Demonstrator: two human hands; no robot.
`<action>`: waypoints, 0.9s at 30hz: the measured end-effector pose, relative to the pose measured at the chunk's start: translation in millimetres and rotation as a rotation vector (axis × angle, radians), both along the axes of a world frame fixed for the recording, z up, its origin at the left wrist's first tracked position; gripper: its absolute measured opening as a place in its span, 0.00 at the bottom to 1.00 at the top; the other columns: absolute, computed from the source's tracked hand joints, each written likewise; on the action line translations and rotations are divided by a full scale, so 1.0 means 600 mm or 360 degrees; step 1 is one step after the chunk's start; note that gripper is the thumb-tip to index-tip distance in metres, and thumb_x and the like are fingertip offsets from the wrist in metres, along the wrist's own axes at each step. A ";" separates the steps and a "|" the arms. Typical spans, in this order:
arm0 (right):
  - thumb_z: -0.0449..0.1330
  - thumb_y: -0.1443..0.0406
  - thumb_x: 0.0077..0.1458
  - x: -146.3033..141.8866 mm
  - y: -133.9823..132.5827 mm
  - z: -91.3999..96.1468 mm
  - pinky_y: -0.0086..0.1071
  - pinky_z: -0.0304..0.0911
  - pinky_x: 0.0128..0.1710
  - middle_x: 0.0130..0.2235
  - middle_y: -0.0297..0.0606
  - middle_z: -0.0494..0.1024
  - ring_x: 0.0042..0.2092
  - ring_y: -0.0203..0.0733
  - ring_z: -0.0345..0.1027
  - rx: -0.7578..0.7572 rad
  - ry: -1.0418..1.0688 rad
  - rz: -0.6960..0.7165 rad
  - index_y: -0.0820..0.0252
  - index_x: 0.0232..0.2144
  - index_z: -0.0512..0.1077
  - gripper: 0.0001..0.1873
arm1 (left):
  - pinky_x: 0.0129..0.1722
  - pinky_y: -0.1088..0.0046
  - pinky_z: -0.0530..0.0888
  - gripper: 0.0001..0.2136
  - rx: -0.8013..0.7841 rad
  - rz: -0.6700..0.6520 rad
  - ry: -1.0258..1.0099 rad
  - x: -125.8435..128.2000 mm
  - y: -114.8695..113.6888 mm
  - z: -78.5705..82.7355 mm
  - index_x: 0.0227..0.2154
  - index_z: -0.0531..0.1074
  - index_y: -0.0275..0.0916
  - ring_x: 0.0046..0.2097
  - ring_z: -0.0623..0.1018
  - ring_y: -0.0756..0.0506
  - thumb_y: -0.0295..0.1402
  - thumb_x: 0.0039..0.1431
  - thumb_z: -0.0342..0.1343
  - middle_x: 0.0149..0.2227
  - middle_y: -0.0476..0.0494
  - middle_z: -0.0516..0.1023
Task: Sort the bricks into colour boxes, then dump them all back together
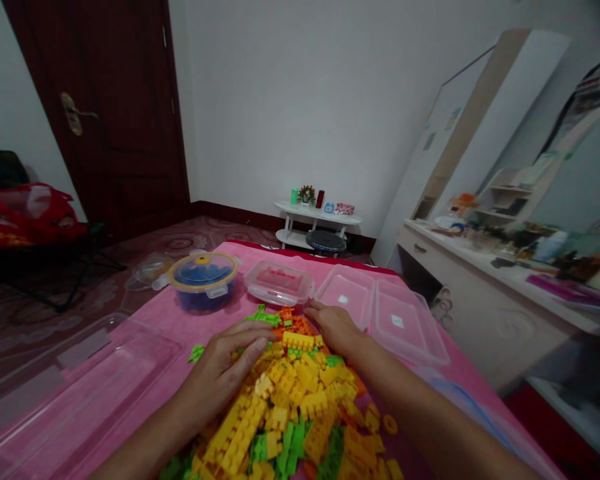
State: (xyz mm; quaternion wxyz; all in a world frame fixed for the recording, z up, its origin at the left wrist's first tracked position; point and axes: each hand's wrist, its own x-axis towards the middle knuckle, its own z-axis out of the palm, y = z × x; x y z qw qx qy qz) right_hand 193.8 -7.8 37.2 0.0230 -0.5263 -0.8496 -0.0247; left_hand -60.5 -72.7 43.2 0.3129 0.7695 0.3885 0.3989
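Observation:
A heap of plastic building bricks [303, 383], mostly yellow with green and orange ones mixed in, lies on a pink cloth. My left hand [225, 363] rests along the heap's left side, fingers stretched toward the green bricks [264, 317] at its far end. On the far right side, my right hand [335, 325] lies against the orange bricks [300, 325], its fingers reaching forward and partly hidden. Neither hand shows a brick gripped in it. Between the hands sits a yellow brick [299, 341].
Behind the heap stand a round yellow-rimmed container [203, 280] with blue contents and a clear box [279, 283] with red contents. Clear plastic trays [410, 320] lie to the right. A large clear bin [80, 400] is at the left. A dressing table [475, 287] stands beyond the right edge.

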 end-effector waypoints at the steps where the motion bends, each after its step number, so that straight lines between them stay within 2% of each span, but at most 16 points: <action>1: 0.49 0.68 0.56 0.001 0.000 0.001 0.30 0.60 0.42 0.49 0.38 0.74 0.46 0.42 0.69 -0.0026 0.0024 -0.0025 0.55 0.47 0.71 0.19 | 0.55 0.64 0.66 0.15 -0.0001 0.0012 -0.0002 -0.002 0.000 0.000 0.44 0.76 0.45 0.52 0.72 0.43 0.38 0.63 0.47 0.49 0.44 0.75; 4: 0.48 0.65 0.58 0.014 -0.010 0.014 0.31 0.58 0.43 0.45 0.36 0.77 0.47 0.41 0.69 -0.0001 0.0057 -0.0135 0.53 0.44 0.73 0.16 | 0.55 0.64 0.66 0.15 -0.0016 0.0023 -0.0030 -0.002 0.003 0.000 0.43 0.77 0.45 0.52 0.72 0.43 0.39 0.63 0.46 0.49 0.44 0.75; 6: 0.48 0.63 0.59 0.025 -0.020 0.022 0.32 0.57 0.43 0.44 0.38 0.77 0.47 0.43 0.68 0.0186 0.0032 -0.0274 0.54 0.43 0.73 0.15 | 0.55 0.64 0.66 0.15 -0.0033 0.0024 -0.0044 0.000 0.005 -0.001 0.43 0.77 0.44 0.51 0.73 0.43 0.39 0.63 0.47 0.49 0.44 0.75; 9: 0.53 0.60 0.57 0.046 -0.027 0.020 0.37 0.55 0.46 0.46 0.45 0.75 0.50 0.48 0.65 0.0420 -0.0115 -0.0452 0.58 0.45 0.70 0.16 | 0.55 0.64 0.66 0.15 -0.0041 0.0007 -0.0030 0.005 0.009 -0.004 0.42 0.77 0.44 0.51 0.73 0.43 0.39 0.63 0.47 0.49 0.43 0.76; 11: 0.54 0.62 0.56 0.064 -0.027 0.010 0.38 0.55 0.45 0.43 0.47 0.76 0.48 0.48 0.68 0.0333 -0.0253 -0.0515 0.61 0.44 0.70 0.14 | 0.55 0.64 0.65 0.14 -0.0031 -0.0006 -0.0013 0.006 0.010 -0.007 0.42 0.77 0.43 0.51 0.73 0.43 0.39 0.63 0.47 0.48 0.43 0.76; 14: 0.49 0.69 0.58 0.087 -0.029 -0.001 0.38 0.56 0.41 0.34 0.46 0.79 0.40 0.48 0.73 0.0155 -0.0360 -0.0572 0.62 0.38 0.72 0.12 | 0.55 0.65 0.66 0.13 -0.0005 -0.0002 0.0003 0.003 0.014 -0.005 0.41 0.77 0.43 0.51 0.73 0.43 0.38 0.62 0.49 0.47 0.43 0.76; 16: 0.49 0.70 0.56 0.095 -0.032 0.003 0.39 0.57 0.39 0.34 0.49 0.79 0.40 0.50 0.73 0.0111 -0.0392 -0.0630 0.64 0.37 0.73 0.13 | 0.53 0.66 0.68 0.13 0.0003 0.0013 0.0007 0.001 0.018 0.003 0.40 0.77 0.42 0.50 0.73 0.43 0.37 0.61 0.50 0.46 0.43 0.77; 19: 0.54 0.70 0.52 0.084 -0.032 0.026 0.40 0.58 0.38 0.38 0.51 0.78 0.42 0.53 0.72 0.0079 -0.0441 -0.0728 0.65 0.35 0.74 0.11 | 0.50 0.66 0.69 0.12 -0.0002 0.0033 0.0024 0.002 0.034 0.017 0.40 0.78 0.41 0.48 0.74 0.42 0.37 0.59 0.51 0.45 0.43 0.78; 21: 0.56 0.68 0.51 0.062 -0.023 0.043 0.39 0.59 0.40 0.40 0.50 0.76 0.43 0.52 0.71 0.0154 -0.0324 -0.0680 0.64 0.39 0.74 0.12 | 0.50 0.65 0.69 0.12 -0.0024 0.0049 0.0014 0.007 0.054 0.022 0.40 0.78 0.42 0.48 0.75 0.41 0.37 0.56 0.53 0.44 0.43 0.78; 23: 0.57 0.64 0.52 0.031 -0.005 0.053 0.37 0.60 0.43 0.44 0.48 0.74 0.46 0.48 0.69 0.0254 -0.0058 -0.0514 0.62 0.44 0.72 0.16 | 0.49 0.64 0.70 0.14 -0.0113 0.0142 -0.0095 0.017 0.079 0.021 0.42 0.76 0.41 0.48 0.74 0.40 0.36 0.53 0.57 0.45 0.42 0.77; 25: 0.57 0.63 0.52 -0.001 0.018 0.053 0.34 0.59 0.46 0.48 0.47 0.71 0.49 0.45 0.66 0.0306 0.0188 -0.0292 0.61 0.48 0.69 0.20 | 0.47 0.66 0.71 0.19 -0.0306 0.0320 -0.0336 0.029 0.105 0.016 0.46 0.73 0.38 0.48 0.74 0.40 0.33 0.49 0.60 0.48 0.39 0.75; 27: 0.58 0.64 0.50 -0.031 0.043 0.045 0.34 0.57 0.50 0.53 0.46 0.68 0.53 0.45 0.62 0.0333 0.0254 -0.0056 0.61 0.50 0.67 0.23 | 0.43 0.69 0.72 0.24 -0.0580 0.0492 -0.0664 0.042 0.126 0.011 0.50 0.68 0.36 0.45 0.75 0.42 0.30 0.47 0.60 0.48 0.37 0.74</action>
